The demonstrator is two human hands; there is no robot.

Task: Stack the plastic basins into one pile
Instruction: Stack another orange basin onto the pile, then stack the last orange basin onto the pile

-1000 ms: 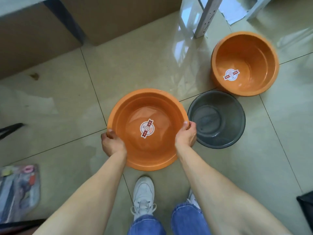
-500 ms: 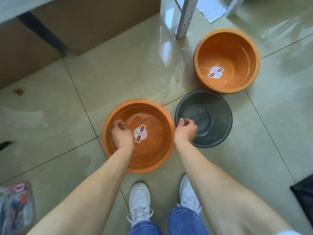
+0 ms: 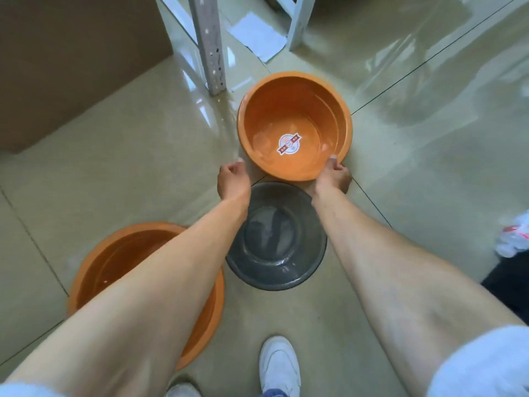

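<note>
Three basins stand on the tiled floor. The deep orange basin (image 3: 300, 121), with a sticker inside, is farthest from me. My right hand (image 3: 333, 174) grips its near right rim, thumb on top. My left hand (image 3: 233, 179) hovers by its left wall with curled fingers, and no grip shows there. The dark grey basin (image 3: 274, 253) sits just nearer, between my forearms. The wide orange basin (image 3: 114, 253) lies at the lower left, partly hidden under my left forearm.
A large cardboard box (image 3: 71, 61) fills the upper left. A perforated metal post (image 3: 210, 50) and a white frame leg (image 3: 299, 21) stand behind the deep basin, with white paper (image 3: 257, 35) on the floor. A plastic bag (image 3: 515, 239) lies at the right edge. My white shoe (image 3: 279, 365) is at the bottom.
Both hands let go of the wide orange basin, now resting on the floor at the left. They reached past the grey basin to the deep orange one, and the view shifted right.
</note>
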